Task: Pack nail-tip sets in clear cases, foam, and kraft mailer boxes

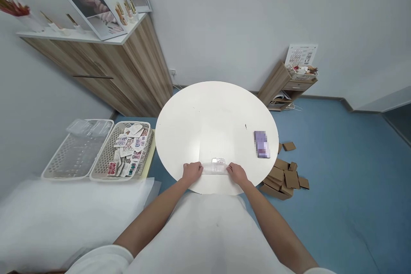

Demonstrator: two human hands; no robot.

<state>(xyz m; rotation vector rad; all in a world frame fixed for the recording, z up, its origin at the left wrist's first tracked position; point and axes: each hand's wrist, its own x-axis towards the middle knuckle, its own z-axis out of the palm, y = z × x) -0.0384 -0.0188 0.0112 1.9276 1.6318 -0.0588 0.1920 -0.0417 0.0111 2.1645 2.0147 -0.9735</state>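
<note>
On the white oval table [180, 124], a translucent, film-like sheet [208, 169] is folded into a strip near the front edge. My left hand [192, 172] is closed on the strip's left end. The right end is gripped by my right hand [237, 173], its fingers also closed. Between my hands a small clear plastic case [218, 161] lies at the strip's far side, partly covered by it. What the case contains is too small to make out. Faint straight edges run away from the strip across the tabletop.
A purple patterned item [262, 144], blurred, lies on the table's right. Left stand a white basket [93, 173] of colourful nail sets on cards and another basket [48, 171] with clear plastic cases. Flattened cardboard boxes [282, 177] lie on the floor right. A wooden cabinet [141, 60] stands behind left.
</note>
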